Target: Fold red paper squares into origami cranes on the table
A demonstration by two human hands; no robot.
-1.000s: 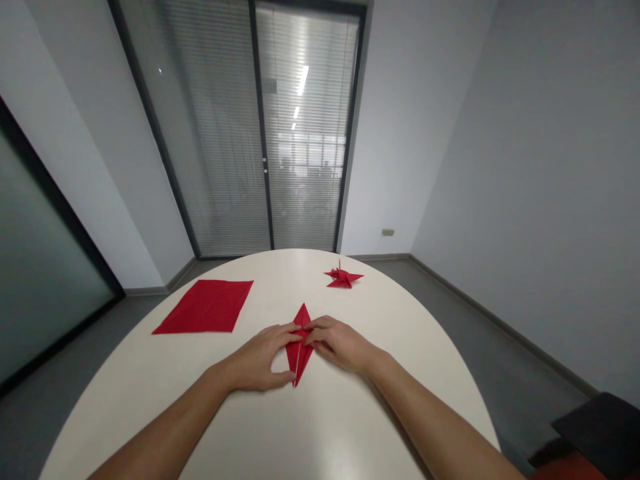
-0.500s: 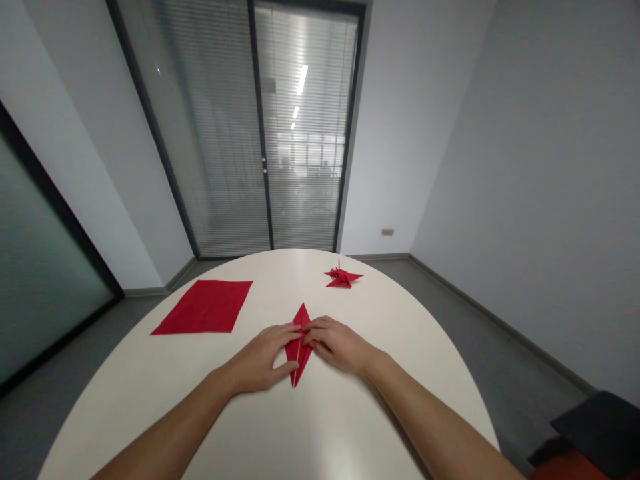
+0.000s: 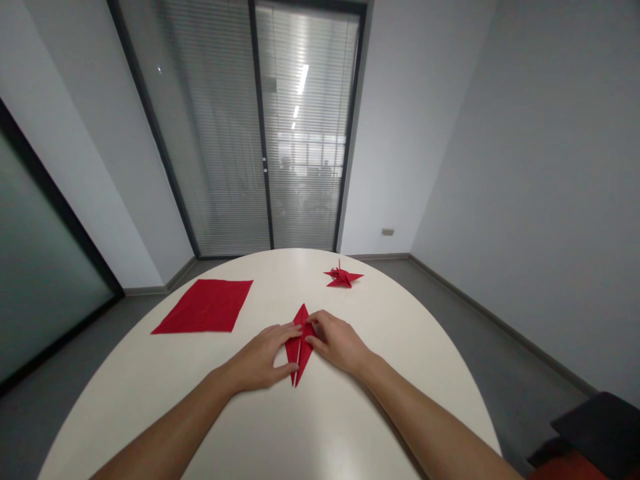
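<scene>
A red paper folded into a long narrow diamond [image 3: 299,347] lies flat on the round white table [image 3: 320,420], pointing away from me. My left hand [image 3: 260,360] rests on its left side, fingers stretched flat and pressing the paper down. My right hand [image 3: 337,341] lies against its right side, with the fingertips curled onto the right flap near the middle crease.
A flat square sheet of red paper [image 3: 206,305] lies at the table's left. A finished red paper crane [image 3: 342,276] stands at the far side. Behind the table are glass doors with blinds [image 3: 260,133]. A dark chair [image 3: 590,427] shows at the lower right.
My right hand has shifted slightly forward and its fingers have drawn the right flap toward the middle crease. The left hand has stayed in place.
</scene>
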